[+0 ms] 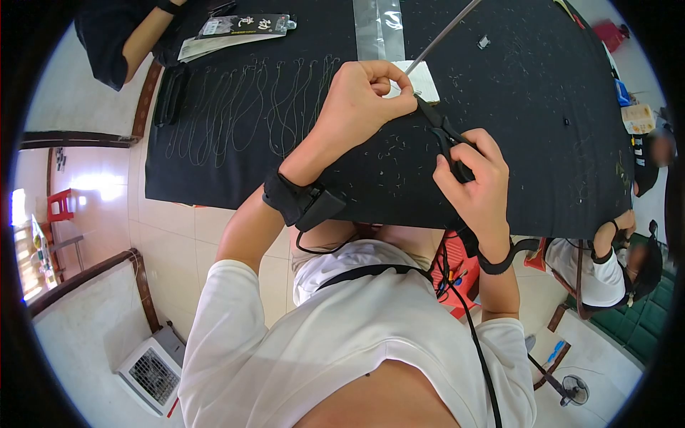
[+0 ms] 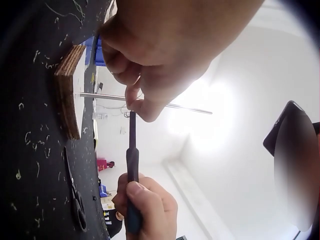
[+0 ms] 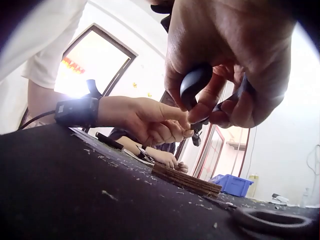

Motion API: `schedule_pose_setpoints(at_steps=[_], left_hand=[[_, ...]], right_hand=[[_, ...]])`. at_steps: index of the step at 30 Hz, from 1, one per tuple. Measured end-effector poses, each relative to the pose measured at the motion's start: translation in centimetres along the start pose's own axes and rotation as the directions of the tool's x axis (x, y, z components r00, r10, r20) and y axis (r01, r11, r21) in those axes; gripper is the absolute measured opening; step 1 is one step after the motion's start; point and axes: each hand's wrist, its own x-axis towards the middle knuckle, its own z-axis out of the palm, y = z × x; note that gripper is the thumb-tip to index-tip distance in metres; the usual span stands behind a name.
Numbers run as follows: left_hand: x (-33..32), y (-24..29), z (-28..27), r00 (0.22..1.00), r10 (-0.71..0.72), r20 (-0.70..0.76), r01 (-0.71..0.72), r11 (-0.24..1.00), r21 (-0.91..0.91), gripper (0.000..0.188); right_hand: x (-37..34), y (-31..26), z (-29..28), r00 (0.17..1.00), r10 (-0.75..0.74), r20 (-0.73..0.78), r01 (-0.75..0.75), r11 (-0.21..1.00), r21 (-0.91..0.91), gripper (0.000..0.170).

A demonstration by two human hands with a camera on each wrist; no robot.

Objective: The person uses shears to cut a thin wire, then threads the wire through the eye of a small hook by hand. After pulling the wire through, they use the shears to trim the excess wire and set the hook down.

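Note:
My left hand pinches a thin cord between thumb and forefinger, right beside a thin metal rod; most of the cord is hidden by the fingers. The rod stands in a small white-topped wooden block, whose layered brown edge shows in the left wrist view. Black scissors are in my right hand, its fingers through the handle loops. Their tip meets the left fingertips. A second pair of scissors lies on the black cloth near the block.
Several looped thin cords lie in a row on the black cloth, with thread snippets scattered about. A clear plastic bag and printed packaging sit farther back. Other people are at the table's left and right ends.

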Motion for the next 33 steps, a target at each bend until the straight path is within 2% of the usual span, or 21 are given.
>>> schedule_pose_setpoints(at_steps=[10, 12, 14, 16, 19, 20, 22, 24, 26, 28, 33], left_hand=[[0.2, -0.2, -0.5, 0.998, 0.063, 0.005, -0.064, 0.995, 0.08, 0.01], [0.7, -0.4, -1.5, 0.992, 0.055, -0.11, -0.05, 0.998, 0.047, 0.012], [0.6, 0.0, -1.7, 0.989, 0.074, -0.125, -0.069, 0.997, 0.046, 0.013], [0.4, 0.6, -1.2, 0.998, -0.015, -0.054, 0.013, 0.999, -0.044, 0.014], [0.3, 0.3, -1.0, 0.999, -0.037, 0.004, 0.037, 0.999, -0.035, 0.016], [0.4, 0.1, -0.9, 0.999, -0.035, 0.007, 0.035, 0.999, -0.033, 0.016], [0.6, -0.2, -0.8, 1.0, 0.004, -0.024, -0.006, 0.997, -0.077, 0.02], [0.4, 0.1, -0.8, 1.0, -0.03, 0.002, 0.03, 0.997, -0.072, 0.019], [0.3, 0.2, -0.7, 0.997, -0.065, 0.03, 0.067, 0.995, -0.068, 0.018], [0.3, 0.1, -0.7, 0.994, -0.085, 0.072, 0.09, 0.993, -0.075, 0.019], [0.4, -0.1, -0.8, 0.995, -0.076, 0.064, 0.081, 0.994, -0.069, 0.021]], right_hand=[[-0.5, 0.1, -0.9, 1.0, -0.022, 0.002, 0.022, 1.0, -0.017, 0.014], [-0.8, 0.1, -1.3, 1.0, -0.015, 0.01, 0.015, 1.0, -0.011, 0.014], [-1.1, 0.3, -1.7, 0.997, 0.062, -0.041, -0.063, 0.998, -0.004, 0.014], [-0.9, 1.0, -2.2, 0.994, 0.092, -0.054, -0.092, 0.996, 0.001, 0.013], [-0.3, 2.2, -2.7, 0.985, 0.147, -0.09, -0.158, 0.979, -0.132, 0.012], [-0.2, 2.8, -2.9, 0.985, 0.148, -0.093, -0.159, 0.978, -0.131, 0.012], [0.2, 4.1, -3.4, 0.986, 0.145, -0.086, -0.163, 0.954, -0.25, 0.014], [0.8, 5.3, -3.8, 0.987, 0.147, -0.068, -0.161, 0.937, -0.31, 0.017], [1.4, 6.7, -4.0, 0.983, 0.174, 0.053, -0.14, 0.909, -0.392, 0.018], [1.5, 7.6, -3.6, 0.976, 0.204, 0.079, -0.155, 0.901, -0.406, 0.018], [2.3, 8.8, -3.0, 0.985, 0.145, 0.095, -0.091, 0.899, -0.429, 0.018]])
